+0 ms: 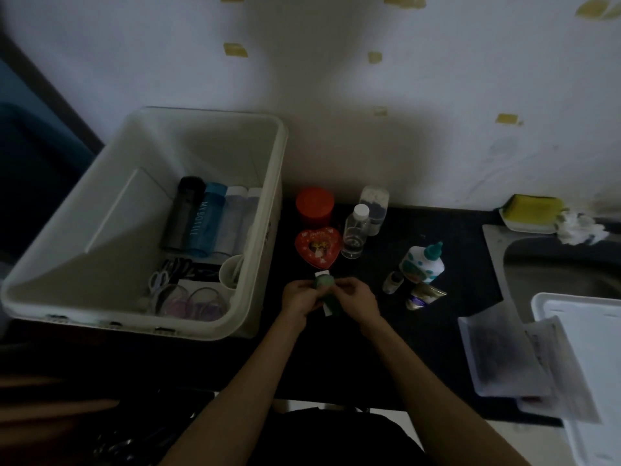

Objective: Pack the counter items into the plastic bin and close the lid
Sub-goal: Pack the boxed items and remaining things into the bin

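a small green bottle (325, 290) is held over the dark tabletop (453, 264) just right of the plastic bin (268, 230), gripped round its body by the left hand (299, 297) while its top is pinched by the fingers of the right hand (358, 299). the packing step is judged to be under way, since bottles and hair bands are already laid in the bin while a red jar (315, 203), a heart-shaped tin (317, 247), a clear bottle (354, 233) and a glue bottle (423, 264) are left farther back on the tabletop. a short carry leftward over the bin's right wall is called for next, with the lid (584, 331), seemingly lying at the near right, fitted last.
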The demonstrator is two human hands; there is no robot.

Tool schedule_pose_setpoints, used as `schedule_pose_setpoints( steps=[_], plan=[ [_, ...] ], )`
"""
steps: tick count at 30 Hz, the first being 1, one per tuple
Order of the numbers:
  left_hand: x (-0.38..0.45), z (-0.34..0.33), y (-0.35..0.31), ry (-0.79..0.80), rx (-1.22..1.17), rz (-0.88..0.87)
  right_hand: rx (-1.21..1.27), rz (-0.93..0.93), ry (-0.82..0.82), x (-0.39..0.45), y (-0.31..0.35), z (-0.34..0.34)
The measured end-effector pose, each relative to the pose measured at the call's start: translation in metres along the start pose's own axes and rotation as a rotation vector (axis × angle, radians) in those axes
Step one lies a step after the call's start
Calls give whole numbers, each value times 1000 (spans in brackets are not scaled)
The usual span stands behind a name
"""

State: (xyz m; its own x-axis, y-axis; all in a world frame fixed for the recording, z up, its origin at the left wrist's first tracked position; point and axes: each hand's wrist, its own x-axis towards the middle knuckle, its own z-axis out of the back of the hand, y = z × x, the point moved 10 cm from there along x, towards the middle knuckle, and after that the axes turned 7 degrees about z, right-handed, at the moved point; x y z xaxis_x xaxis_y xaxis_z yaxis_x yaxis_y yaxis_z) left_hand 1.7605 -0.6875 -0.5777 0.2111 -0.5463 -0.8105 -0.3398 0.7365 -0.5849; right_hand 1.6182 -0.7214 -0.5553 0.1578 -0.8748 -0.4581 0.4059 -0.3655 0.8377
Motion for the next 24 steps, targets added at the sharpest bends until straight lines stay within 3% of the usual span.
schedule_pose_setpoints(
  steps=[4, 12, 20, 24],
  plan=[
    [-40, -27, -43, 128, -40, -157, 169, 51, 135, -20, 49, 25],
    [-120, -30, -174, 271, -48, -518, 165, 419, 45, -39, 201, 66],
    [-169, 82, -263, 290, 37, -699, -19, 616, 259, -37, 315, -14],
    [-170, 156, -274, 263, 102, -655, -127, 626, 425, -32, 348, -87]
  ],
)
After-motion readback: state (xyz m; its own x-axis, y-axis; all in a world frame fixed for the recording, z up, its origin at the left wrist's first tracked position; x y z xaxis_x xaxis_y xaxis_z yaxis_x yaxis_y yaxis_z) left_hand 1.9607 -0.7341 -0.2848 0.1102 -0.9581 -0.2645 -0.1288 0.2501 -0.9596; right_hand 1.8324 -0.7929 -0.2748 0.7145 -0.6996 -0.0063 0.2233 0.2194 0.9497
